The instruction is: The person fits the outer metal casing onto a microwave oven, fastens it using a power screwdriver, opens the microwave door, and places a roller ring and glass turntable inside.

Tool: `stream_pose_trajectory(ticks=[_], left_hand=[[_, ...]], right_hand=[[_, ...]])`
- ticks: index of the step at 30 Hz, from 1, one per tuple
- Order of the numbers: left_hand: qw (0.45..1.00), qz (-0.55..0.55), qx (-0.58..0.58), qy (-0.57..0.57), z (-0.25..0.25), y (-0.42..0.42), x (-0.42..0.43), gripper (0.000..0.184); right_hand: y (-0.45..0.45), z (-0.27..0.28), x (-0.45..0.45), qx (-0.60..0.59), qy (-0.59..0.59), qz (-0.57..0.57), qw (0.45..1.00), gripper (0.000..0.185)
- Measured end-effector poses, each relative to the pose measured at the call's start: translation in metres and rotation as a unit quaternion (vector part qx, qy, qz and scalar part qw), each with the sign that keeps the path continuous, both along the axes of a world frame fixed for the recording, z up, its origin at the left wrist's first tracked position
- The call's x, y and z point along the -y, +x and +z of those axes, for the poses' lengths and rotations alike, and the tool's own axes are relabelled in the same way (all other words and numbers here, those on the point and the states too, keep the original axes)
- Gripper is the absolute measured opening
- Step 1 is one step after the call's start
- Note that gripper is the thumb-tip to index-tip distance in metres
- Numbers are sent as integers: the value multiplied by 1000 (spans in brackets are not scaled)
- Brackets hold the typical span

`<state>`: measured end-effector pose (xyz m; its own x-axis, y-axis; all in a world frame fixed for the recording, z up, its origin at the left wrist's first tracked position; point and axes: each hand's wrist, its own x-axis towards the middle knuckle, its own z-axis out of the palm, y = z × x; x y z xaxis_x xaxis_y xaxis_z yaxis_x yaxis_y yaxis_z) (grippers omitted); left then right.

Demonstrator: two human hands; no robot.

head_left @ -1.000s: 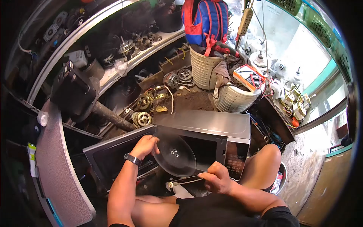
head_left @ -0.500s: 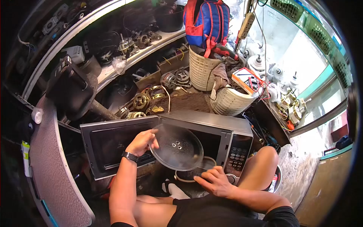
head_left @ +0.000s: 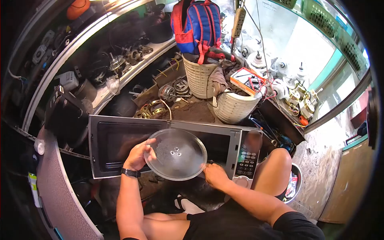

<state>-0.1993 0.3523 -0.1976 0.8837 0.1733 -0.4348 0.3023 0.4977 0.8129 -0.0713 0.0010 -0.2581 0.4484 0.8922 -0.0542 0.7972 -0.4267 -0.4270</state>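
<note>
A round, clear glass turntable plate [head_left: 176, 164] is held tilted before the open microwave oven [head_left: 208, 135]. My left hand [head_left: 139, 155] grips its left rim, thumb and fingers on either side of the glass. At the lower right rim, my right hand [head_left: 216, 176] is closed, its fingertips pinching the edge. Three small raised marks show at the plate's middle. The microwave door [head_left: 116, 150] is swung wide to the left, and the keypad panel [head_left: 246, 160] is on the right. Part of the dark cavity is hidden behind the plate.
Two white ribbed baskets [head_left: 238, 106] stand behind the microwave, one under a red and blue backpack [head_left: 200, 28]. Motor parts [head_left: 174, 90] lie around them. A grey textured panel [head_left: 60, 184] stands at left, a bucket [head_left: 297, 182] by my right knee.
The plate has moved left and slightly down with my left hand. My right hand has risen to its rim. A ring seen near my right hand earlier no longer shows clearly. The view has shifted.
</note>
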Motion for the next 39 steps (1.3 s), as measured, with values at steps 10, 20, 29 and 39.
stream_pose_trajectory(ticks=[10,20,29,39], left_hand=[[995,93,-5,21,-7,-24,17,59],[997,59,-14,45,-12,-64,42,59],[997,67,1,26,-27,-97,73,62],[993,46,-28,-108,-69,-97,124,41]], right_hand=[[8,-6,-6,-66,-28,21,997,26],[-24,-13,2,10,-156,70,985,48],[-33,-21,14,44,-137,83,986,46],[-51,-44,21,78,-61,82,992,37]])
